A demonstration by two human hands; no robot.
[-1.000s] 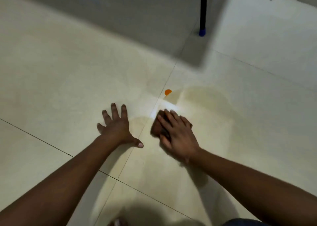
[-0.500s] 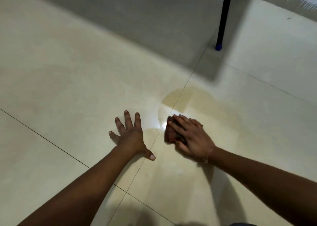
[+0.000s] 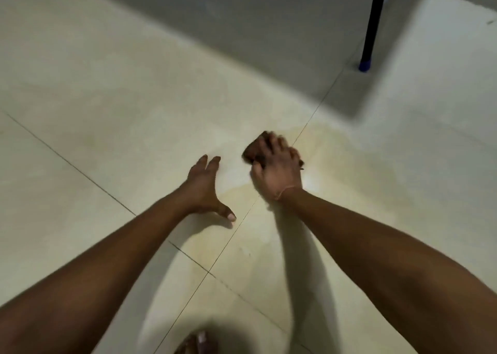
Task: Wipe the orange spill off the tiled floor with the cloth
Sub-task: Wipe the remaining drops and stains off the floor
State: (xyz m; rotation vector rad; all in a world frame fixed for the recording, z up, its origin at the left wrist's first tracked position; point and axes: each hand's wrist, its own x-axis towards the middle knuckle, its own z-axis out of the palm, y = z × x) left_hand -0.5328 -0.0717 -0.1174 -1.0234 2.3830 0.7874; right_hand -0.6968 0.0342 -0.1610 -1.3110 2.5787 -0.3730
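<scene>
On the pale tiled floor (image 3: 113, 106), near the middle of the view, the right hand (image 3: 277, 170) presses down on a dark brown cloth (image 3: 255, 149), its fingers (image 3: 271, 145) curled over the bunched fabric so that only the far left part of the cloth shows past them. Hand and cloth are smeared by motion blur, so finer details of the grip cannot be made out. They sit just left of a dark grout line (image 3: 309, 125) that runs diagonally from the upper right down toward the bottom edge. Around and beyond the cloth, a faint yellowish wet patch (image 3: 338, 165) spreads over the tile, mostly to the right of the hand; no solid orange spot can be seen, and whatever lies directly beneath the cloth is hidden. Just beside it, to the left, the left hand (image 3: 204, 187) lies flat and spread on the floor, palm down, gripping nothing, its thumb stretched out toward the grout line. Both bare forearms reach in from the bottom corners. At the upper right a black furniture leg (image 3: 373, 17) with a blue foot cap (image 3: 365, 66) stands on the floor, well apart from the hands, at the edge of a broad grey shadow. At the bottom edge a blurred foot (image 3: 199, 343) peeks in.
</scene>
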